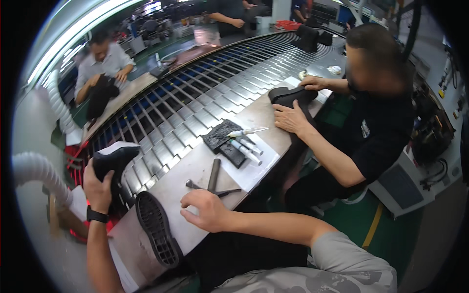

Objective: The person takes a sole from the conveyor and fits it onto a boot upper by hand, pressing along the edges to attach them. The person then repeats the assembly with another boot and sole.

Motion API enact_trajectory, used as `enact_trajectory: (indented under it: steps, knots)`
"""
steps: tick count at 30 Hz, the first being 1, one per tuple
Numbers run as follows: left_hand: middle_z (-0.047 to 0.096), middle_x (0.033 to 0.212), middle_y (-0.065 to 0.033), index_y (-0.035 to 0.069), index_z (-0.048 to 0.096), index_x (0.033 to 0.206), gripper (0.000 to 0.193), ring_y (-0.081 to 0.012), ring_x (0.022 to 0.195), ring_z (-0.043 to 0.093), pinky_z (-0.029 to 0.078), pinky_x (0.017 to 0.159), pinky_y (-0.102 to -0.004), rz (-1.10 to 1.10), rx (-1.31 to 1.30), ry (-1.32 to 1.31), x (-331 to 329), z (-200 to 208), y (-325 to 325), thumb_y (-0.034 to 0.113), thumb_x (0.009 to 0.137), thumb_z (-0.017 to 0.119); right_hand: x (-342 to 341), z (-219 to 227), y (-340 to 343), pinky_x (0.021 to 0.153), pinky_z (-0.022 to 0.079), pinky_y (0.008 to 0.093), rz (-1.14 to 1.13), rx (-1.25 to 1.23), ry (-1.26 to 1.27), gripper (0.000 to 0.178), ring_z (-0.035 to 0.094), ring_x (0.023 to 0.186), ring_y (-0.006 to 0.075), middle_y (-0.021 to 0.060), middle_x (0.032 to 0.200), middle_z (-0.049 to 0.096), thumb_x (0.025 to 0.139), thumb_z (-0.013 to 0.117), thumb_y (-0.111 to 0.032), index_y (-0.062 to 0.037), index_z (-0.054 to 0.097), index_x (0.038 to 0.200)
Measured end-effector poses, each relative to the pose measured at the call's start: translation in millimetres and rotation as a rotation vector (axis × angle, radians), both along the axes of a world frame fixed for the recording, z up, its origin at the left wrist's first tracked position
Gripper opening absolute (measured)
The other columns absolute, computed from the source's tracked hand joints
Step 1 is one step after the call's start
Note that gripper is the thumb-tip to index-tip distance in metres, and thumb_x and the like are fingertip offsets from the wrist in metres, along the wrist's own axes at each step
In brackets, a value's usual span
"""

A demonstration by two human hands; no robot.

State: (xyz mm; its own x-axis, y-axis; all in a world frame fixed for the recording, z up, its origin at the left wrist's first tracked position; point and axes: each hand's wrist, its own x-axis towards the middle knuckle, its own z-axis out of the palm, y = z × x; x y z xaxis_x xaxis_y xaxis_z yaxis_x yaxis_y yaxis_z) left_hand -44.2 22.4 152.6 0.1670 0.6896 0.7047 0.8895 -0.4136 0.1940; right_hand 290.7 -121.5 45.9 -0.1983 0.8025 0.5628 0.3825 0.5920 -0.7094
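Observation:
At the left, my left hand (99, 189) grips a black boot (113, 160) turned with its pale underside up, over the edge of the roller conveyor. My right hand (207, 210) is closed above the bench, fingers curled round a small whitish thing (192, 210) that is mostly hidden. Between my hands lies a black rubber outsole (159, 228), its ribbed, gridded side up. Just beyond my right hand are a hammer-like tool (191, 184) with a metal head and a grey-brown rod (214, 174), partly overlapping.
Black foam blocks (223, 136) and several brushes or syringe-like tubes (247, 152) lie on white paper. A metal roller conveyor (195, 107) runs behind the bench. At the right, a co-worker's hands (291, 118) hold a black boot (281, 96). White hoses (41, 168) hang at the left.

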Motion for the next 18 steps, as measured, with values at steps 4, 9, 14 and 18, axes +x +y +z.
enact_trajectory:
  steps: [4,9,14,18]
  knots:
    - [0.069,0.121,-0.0222,-0.001,0.060,0.145,0.071,-0.0401,0.112,0.068,0.056,0.096,-0.0477,-0.097,0.020,0.310,58,26,-140,0.007,0.079,0.083,-9,11,-34,0.100,0.057,0.0424,0.380,-0.909,0.754,0.060,0.072,0.121,0.0275,0.0184,0.139,0.069,0.109,0.064,-0.048,-0.0018,0.058,0.146]
    - [0.071,0.122,-0.0139,0.006,0.074,0.125,0.043,-0.0279,0.108,0.071,0.057,0.096,-0.0472,-0.526,0.064,0.574,122,-8,-251,0.013,0.083,0.075,-23,1,-83,0.103,0.058,0.0408,0.570,-1.141,1.362,0.052,0.070,0.119,0.0221,0.0130,0.133,0.069,0.112,0.059,-0.044,-0.0060,0.055,0.147]
    - [0.078,0.113,-0.0098,0.006,0.080,0.105,0.030,-0.0262,0.104,0.074,0.061,0.089,-0.0406,-0.684,-0.115,0.107,129,-77,-326,0.007,0.076,0.085,-25,-10,-101,0.102,0.059,0.0373,0.436,-1.078,1.226,0.042,0.072,0.113,0.0211,0.0118,0.127,0.071,0.108,0.066,-0.026,-0.0008,0.058,0.140]
    - [0.077,0.119,-0.0203,-0.004,0.063,0.137,0.055,-0.0319,0.114,0.075,0.060,0.099,-0.0431,-0.344,-0.906,-1.030,115,-107,-358,0.021,0.093,0.084,-30,0,-99,0.107,0.058,0.0397,0.528,-1.097,1.289,0.045,0.072,0.119,0.0243,0.0154,0.132,0.070,0.108,0.064,-0.023,0.0027,0.056,0.144]
